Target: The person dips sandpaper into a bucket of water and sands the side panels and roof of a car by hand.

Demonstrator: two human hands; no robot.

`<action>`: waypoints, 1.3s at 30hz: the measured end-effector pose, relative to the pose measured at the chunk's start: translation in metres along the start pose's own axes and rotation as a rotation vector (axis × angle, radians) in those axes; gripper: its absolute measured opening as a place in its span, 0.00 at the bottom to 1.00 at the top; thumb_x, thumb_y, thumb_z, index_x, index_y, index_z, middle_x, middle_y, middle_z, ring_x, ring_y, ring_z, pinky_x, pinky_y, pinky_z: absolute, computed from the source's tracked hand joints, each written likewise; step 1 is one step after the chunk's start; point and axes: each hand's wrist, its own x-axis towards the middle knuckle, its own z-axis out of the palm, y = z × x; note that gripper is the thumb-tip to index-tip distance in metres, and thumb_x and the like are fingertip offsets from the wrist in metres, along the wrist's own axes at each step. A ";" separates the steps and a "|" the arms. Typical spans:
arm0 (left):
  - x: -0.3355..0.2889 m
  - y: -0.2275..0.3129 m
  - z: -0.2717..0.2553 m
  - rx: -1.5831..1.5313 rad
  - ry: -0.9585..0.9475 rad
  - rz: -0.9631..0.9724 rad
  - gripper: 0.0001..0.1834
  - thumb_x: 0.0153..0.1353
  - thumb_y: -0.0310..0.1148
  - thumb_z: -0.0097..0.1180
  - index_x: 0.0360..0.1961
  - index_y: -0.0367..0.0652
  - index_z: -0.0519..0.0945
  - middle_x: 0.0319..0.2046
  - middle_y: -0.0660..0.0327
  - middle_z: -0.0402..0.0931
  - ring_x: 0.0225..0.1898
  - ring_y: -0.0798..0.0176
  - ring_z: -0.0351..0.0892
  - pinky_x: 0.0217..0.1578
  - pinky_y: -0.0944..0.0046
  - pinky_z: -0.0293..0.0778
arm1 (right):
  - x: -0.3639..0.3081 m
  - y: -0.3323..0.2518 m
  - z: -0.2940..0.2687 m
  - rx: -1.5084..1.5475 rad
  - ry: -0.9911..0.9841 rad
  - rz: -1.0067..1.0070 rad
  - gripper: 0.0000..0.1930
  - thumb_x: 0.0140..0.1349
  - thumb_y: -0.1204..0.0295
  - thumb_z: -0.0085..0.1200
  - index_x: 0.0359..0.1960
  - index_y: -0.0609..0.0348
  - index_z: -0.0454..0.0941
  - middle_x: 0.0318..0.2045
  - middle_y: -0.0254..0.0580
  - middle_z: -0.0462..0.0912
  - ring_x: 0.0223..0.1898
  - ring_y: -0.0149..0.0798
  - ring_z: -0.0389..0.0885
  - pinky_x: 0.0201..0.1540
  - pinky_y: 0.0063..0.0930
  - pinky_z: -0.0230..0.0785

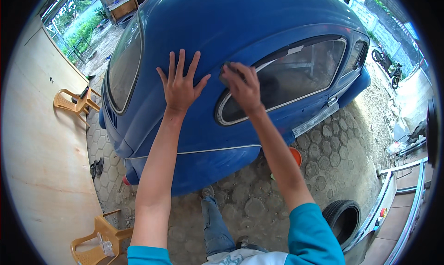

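A rounded blue car [203, 24] fills the middle of the view. My left hand [180, 87] lies on its body between the rear window [125, 66] and the side window [296, 73], fingers spread and holding nothing. To its right, my right hand [243, 87] is closed around a small dark pad [225, 74], pressed to the bodywork at the upper rear corner of the side window. The pad is slightly blurred and partly covered by my fingers, so its exact kind is unclear.
A loose tyre [342, 218] lies at the lower right, beside a metal frame [386, 209]. An orange-red bucket [295, 156] shows behind my right forearm. Yellow-brown plastic chairs [76, 100] stand along the wooden panel [46, 140] at left. Shoes [97, 168] rest on the hexagonal paving.
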 end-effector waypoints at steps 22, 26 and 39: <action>-0.001 -0.001 -0.001 0.007 0.007 0.012 0.33 0.65 0.58 0.52 0.69 0.64 0.67 0.68 0.51 0.63 0.70 0.38 0.59 0.56 0.16 0.58 | 0.041 0.024 -0.021 -0.102 0.254 0.431 0.08 0.54 0.80 0.63 0.35 0.55 0.88 0.35 0.43 0.85 0.38 0.43 0.84 0.43 0.34 0.77; -0.004 0.010 0.006 0.000 0.018 0.012 0.33 0.65 0.58 0.52 0.69 0.63 0.67 0.68 0.50 0.64 0.70 0.38 0.59 0.55 0.16 0.59 | -0.001 0.003 -0.006 -0.050 0.006 0.165 0.09 0.54 0.80 0.61 0.36 0.55 0.87 0.35 0.42 0.85 0.39 0.44 0.84 0.41 0.35 0.78; -0.006 0.004 0.010 0.010 0.023 -0.006 0.35 0.64 0.61 0.52 0.70 0.65 0.66 0.68 0.54 0.64 0.70 0.39 0.59 0.55 0.15 0.57 | 0.012 0.001 0.003 0.113 0.160 0.347 0.06 0.57 0.80 0.61 0.34 0.55 0.85 0.32 0.43 0.81 0.34 0.46 0.81 0.38 0.37 0.73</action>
